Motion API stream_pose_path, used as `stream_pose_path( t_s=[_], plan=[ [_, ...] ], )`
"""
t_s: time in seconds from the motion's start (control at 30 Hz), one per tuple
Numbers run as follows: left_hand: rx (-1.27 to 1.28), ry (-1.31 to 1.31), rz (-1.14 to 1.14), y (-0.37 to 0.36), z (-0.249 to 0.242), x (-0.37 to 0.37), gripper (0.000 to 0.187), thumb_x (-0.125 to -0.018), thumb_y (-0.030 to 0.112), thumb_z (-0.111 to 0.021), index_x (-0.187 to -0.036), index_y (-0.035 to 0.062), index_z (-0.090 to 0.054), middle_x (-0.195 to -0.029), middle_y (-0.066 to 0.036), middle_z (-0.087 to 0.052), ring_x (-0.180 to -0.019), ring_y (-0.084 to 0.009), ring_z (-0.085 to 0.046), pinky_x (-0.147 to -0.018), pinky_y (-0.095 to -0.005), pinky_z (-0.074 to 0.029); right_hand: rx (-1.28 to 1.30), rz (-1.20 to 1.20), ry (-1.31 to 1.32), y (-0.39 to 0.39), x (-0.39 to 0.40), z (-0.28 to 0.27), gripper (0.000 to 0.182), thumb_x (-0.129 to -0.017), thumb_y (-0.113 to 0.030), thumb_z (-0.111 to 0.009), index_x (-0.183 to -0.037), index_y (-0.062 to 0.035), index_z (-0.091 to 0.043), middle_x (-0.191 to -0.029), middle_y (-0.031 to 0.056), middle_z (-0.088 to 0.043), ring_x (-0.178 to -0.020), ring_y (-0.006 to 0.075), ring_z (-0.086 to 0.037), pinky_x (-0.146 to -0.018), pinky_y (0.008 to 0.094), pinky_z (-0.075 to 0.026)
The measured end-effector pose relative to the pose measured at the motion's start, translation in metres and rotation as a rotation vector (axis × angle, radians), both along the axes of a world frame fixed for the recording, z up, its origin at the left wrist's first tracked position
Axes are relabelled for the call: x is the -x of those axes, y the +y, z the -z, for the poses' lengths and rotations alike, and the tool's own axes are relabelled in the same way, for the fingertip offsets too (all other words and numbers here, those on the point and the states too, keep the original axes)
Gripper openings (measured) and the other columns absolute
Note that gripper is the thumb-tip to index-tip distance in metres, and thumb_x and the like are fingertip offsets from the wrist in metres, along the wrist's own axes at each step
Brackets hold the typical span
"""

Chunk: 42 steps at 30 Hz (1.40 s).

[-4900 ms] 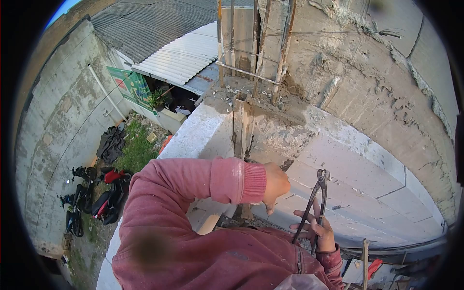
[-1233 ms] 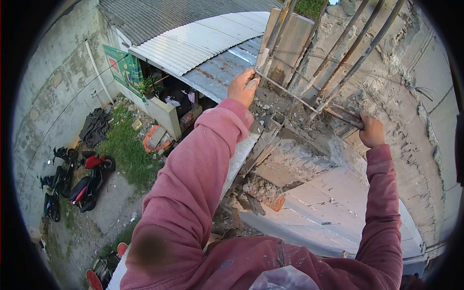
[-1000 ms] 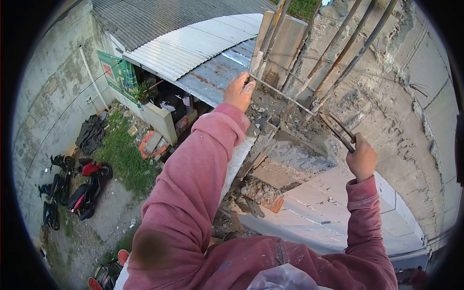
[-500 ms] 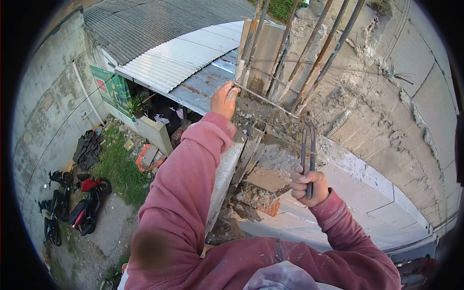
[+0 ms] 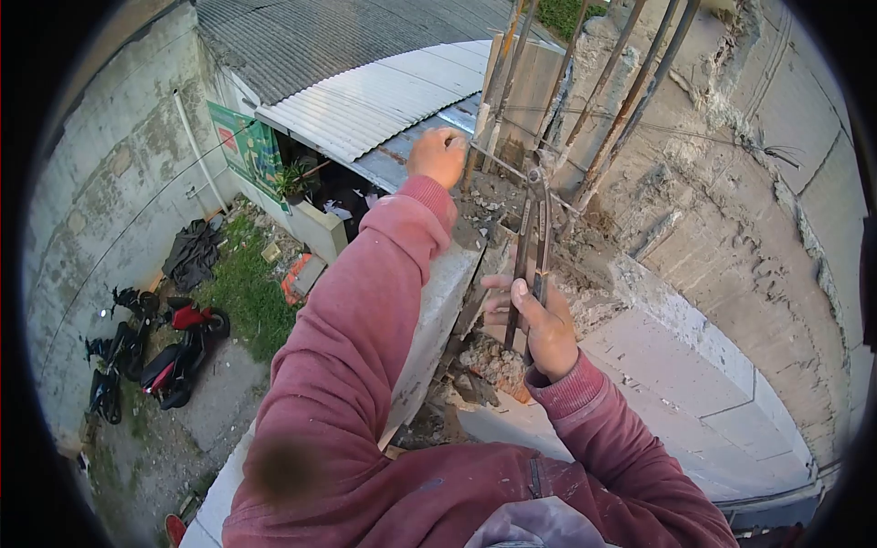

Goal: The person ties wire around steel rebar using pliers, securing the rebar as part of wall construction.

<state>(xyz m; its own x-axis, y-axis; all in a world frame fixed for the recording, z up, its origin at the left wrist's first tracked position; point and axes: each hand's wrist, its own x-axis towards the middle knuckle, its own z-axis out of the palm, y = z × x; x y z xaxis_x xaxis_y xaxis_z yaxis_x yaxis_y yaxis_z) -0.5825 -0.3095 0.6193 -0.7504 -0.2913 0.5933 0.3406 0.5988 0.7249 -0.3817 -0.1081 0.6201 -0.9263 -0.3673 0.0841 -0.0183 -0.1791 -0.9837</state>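
Note:
My right hand (image 5: pixel 546 324) holds a pair of long-handled pincers (image 5: pixel 543 219), palm and thumb along the handles with some fingers stretched past them. The pincers' jaws point up and meet a thin steel bar (image 5: pixel 501 162), part of the rebar ties. That bar runs slantwise in front of the upright rebar rods (image 5: pixel 630 96). Beside the bar's left end my left hand (image 5: pixel 437 158) is closed, its fingers curled; I cannot tell what is pinched in them. Mortar rubble (image 5: pixel 484 196) lies around the rods' feet.
A pale block wall (image 5: pixel 681 365) curves off to the right below the rough concrete. Left of the ledge the ground drops away to motorbikes (image 5: pixel 178 352) and grass (image 5: pixel 242 310). Corrugated roofing (image 5: pixel 393 105) lies beyond my left hand. A wooden board (image 5: pixel 534 78) stands behind the rods.
The pincers have moved up and left onto the thin bar, and my right hand's grip on the handles has loosened and turned. My left hand has come slightly off the bar's end. The view has shifted.

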Motion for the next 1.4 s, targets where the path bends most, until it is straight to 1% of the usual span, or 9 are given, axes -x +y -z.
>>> stream_pose_path(
  t_s=[0.13,0.23,0.33,0.47,0.57,0.83,1.23,1.3,1.4],
  plan=[
    [-0.264,-0.855,0.634,-0.024,-0.071,-0.071,0.021,-0.087,0.02,-0.057,-0.097,0.0025,-0.063,-0.078,-0.003,-0.061,-0.069,-0.0139,-0.056,-0.064,-0.0281,-0.046,0.193,-0.048,-0.129,-0.037,0.025,-0.015,0.045,-0.094,-0.034,-0.048,-0.122,0.001,-0.043,-0.112,0.016,-0.058,-0.091,0.0208,-0.059,-0.076,0.0336,-0.051],
    [-0.409,-0.782,0.938,-0.019,-0.069,-0.111,0.019,-0.088,0.016,-0.057,-0.1,0.002,-0.06,-0.079,0.001,-0.06,-0.068,-0.0097,-0.055,-0.061,-0.0225,-0.044,0.431,-0.147,-0.235,-0.073,0.045,-0.019,0.045,-0.094,-0.033,-0.047,-0.124,-0.0002,-0.041,-0.122,0.0162,-0.053,-0.105,0.0248,-0.055,-0.089,0.0394,-0.045],
    [-0.211,-0.658,0.828,-0.045,-0.043,-0.081,0.014,-0.088,0.012,-0.055,-0.097,0.0022,-0.06,-0.08,0.002,-0.058,-0.068,-0.0062,-0.053,-0.061,-0.0197,-0.044,0.564,-0.211,-0.323,-0.107,0.067,-0.003,0.046,-0.094,-0.031,-0.045,-0.127,-0.0002,-0.038,-0.128,0.016,-0.048,-0.114,0.0268,-0.05,-0.096,0.0422,-0.041],
    [0.456,-0.454,0.166,-0.079,-0.04,-0.069,0.026,-0.082,0.012,-0.058,-0.107,0.0056,-0.062,-0.088,-0.011,-0.066,-0.076,-0.0222,-0.062,-0.071,-0.0314,-0.048,0.623,-0.196,-0.418,-0.137,0.068,0.007,0.047,-0.096,-0.027,-0.041,-0.133,0.0003,-0.033,-0.131,0.0171,-0.044,-0.12,0.0291,-0.044,-0.1,0.0442,-0.038],
    [0.613,-0.347,0.073,-0.089,-0.029,-0.065,0.032,-0.082,0.021,-0.057,-0.112,0.0116,-0.063,-0.099,-0.017,-0.064,-0.089,-0.0319,-0.062,-0.079,-0.0386,-0.047,0.628,-0.126,-0.494,-0.152,0.073,0.004,0.045,-0.097,-0.025,-0.036,-0.134,-0.0005,-0.032,-0.128,0.0203,-0.044,-0.116,0.0316,-0.047,-0.098,0.0458,-0.04],
    [0.58,-0.317,-0.011,-0.059,-0.042,-0.062,0.045,-0.089,0.047,-0.046,-0.117,0.0156,-0.062,-0.109,-0.014,-0.063,-0.101,-0.0305,-0.059,-0.084,-0.0415,-0.047,0.729,-0.143,-0.496,-0.173,0.096,0.021,0.026,-0.096,-0.026,-0.037,-0.114,-0.0081,-0.047,-0.096,0.0105,-0.058,-0.086,0.0247,-0.061,-0.075,0.0397,-0.05],
    [0.775,-0.304,-0.078,-0.065,-0.047,-0.063,0.04,-0.089,0.044,-0.048,-0.113,0.0161,-0.064,-0.086,-0.015,-0.066,-0.083,-0.0295,-0.064,-0.07,-0.0419,-0.049,0.803,-0.169,-0.558,-0.204,0.111,0.042,0.028,-0.094,-0.028,-0.034,-0.104,-0.0085,-0.053,-0.091,0.0112,-0.063,-0.077,0.023,-0.061,-0.071,0.0385,-0.05],
    [0.757,-0.314,-0.086,-0.061,-0.052,-0.07,0.049,-0.084,0.051,-0.053,-0.113,0.0135,-0.063,-0.09,-0.014,-0.066,-0.085,-0.0293,-0.064,-0.072,-0.0413,-0.049,1.077,-0.787,-0.424,-0.207,0.146,0.081,0.029,-0.093,-0.028,-0.035,-0.104,-0.0082,-0.053,-0.093,0.0112,-0.063,-0.08,0.024,-0.06,-0.074,0.0399,-0.049],
    [0.799,-0.345,-0.086,-0.057,-0.059,-0.08,0.062,-0.071,0.057,-0.064,-0.11,0.0085,-0.064,-0.096,-0.014,-0.066,-0.088,-0.0284,-0.065,-0.075,-0.0393,-0.051,1.102,-0.788,-0.53,-0.207,0.159,0.09,0.03,-0.093,-0.03,-0.036,-0.105,-0.0082,-0.053,-0.096,0.0117,-0.062,-0.086,0.0248,-0.06,-0.079,0.0415,-0.048]
  ],
)
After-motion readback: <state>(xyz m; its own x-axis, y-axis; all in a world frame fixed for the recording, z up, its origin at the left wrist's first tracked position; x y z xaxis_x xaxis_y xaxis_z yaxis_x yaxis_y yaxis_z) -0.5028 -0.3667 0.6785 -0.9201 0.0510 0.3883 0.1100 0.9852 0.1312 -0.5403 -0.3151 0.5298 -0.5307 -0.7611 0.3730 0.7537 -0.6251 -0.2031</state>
